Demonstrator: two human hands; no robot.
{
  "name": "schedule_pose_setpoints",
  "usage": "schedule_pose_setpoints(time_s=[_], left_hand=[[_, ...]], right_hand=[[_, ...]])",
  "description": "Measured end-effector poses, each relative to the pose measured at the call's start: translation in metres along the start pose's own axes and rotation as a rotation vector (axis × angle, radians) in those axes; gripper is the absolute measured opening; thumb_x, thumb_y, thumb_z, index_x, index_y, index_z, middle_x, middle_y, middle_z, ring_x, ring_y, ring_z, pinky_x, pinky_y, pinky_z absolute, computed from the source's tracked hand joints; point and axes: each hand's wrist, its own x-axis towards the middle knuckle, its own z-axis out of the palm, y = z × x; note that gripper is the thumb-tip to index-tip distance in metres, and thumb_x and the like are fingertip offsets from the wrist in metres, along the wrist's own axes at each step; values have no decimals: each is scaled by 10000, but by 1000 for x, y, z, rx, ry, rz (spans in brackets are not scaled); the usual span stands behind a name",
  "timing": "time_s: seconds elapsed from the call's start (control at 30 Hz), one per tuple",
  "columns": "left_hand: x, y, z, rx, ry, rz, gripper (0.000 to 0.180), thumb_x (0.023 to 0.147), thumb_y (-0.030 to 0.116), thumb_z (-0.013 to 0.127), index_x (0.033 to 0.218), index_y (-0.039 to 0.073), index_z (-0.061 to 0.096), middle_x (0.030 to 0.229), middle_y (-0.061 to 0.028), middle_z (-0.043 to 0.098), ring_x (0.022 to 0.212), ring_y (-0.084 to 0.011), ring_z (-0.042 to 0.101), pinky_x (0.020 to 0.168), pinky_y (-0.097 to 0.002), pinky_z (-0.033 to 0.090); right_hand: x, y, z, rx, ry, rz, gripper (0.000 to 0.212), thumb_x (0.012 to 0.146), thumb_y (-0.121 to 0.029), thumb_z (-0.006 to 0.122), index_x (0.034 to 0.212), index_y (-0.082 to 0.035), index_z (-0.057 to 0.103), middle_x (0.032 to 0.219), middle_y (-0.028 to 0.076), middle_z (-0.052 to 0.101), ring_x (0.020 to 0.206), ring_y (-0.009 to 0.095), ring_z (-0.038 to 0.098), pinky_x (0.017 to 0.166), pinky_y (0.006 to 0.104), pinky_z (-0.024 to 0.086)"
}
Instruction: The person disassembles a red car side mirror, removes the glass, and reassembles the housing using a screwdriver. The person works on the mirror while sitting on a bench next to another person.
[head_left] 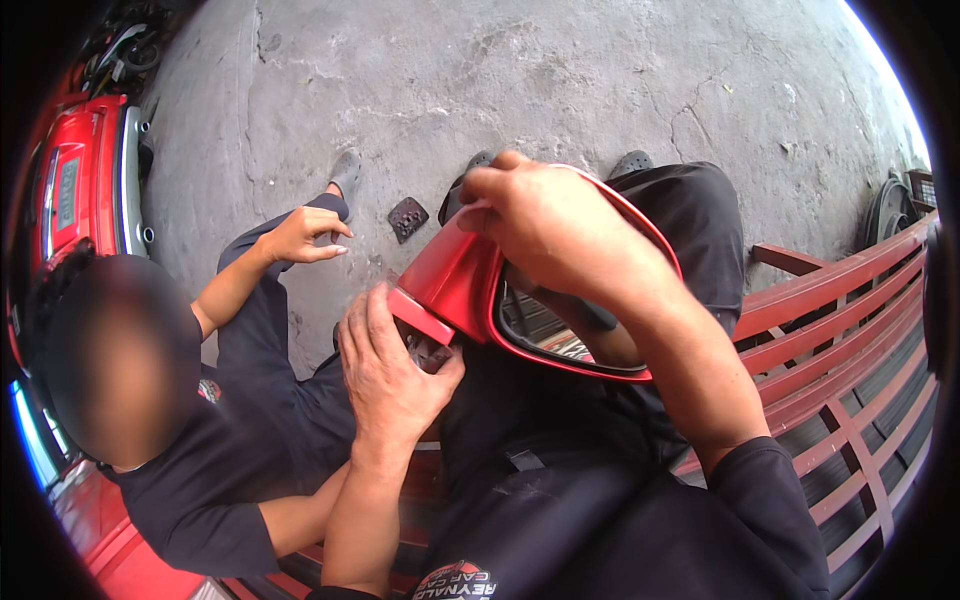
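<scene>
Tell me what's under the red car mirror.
Past the edges of the red car mirror, the person's dark trousers show below. Whatever lies directly under it is covered and cannot be seen.

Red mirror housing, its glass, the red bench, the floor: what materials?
Mirror housing: probably painted plastic, glossy; smooth curves with soft highlights.
Mirror glass: likely silvered glass, polished; it shows reflections.
Bench: likely painted metal, satin red; thin slats, though wood isn't ruled out.
Floor: apparently bare concrete, matte grey; cracks and stains.
</scene>
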Motion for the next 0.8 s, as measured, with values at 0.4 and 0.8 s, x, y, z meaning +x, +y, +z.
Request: schedule_pose_setpoints(time_s=[0.4,0.8], left_hand=[[-11,0,-25,24,-46,70,990,660,201,924,1460,-66,406,1339,-285,542,1271,-467,531,1116,-559,433],[10,-16,-16,-1219,-429,-835,768,862,231,835,1434,-113,454,1204,-163,683,1091,-209,678,992,-348,532]], right_hand=[[-21,3,41,11,128,185,202,1007,-223,587,1010,-54,698,1072,138,727,900,396,730,780,508,582],[-27,1,37,9,162,246,130,971,-150,604,971,-27,646,1019,158,716,869,389,728,738,498,585]])
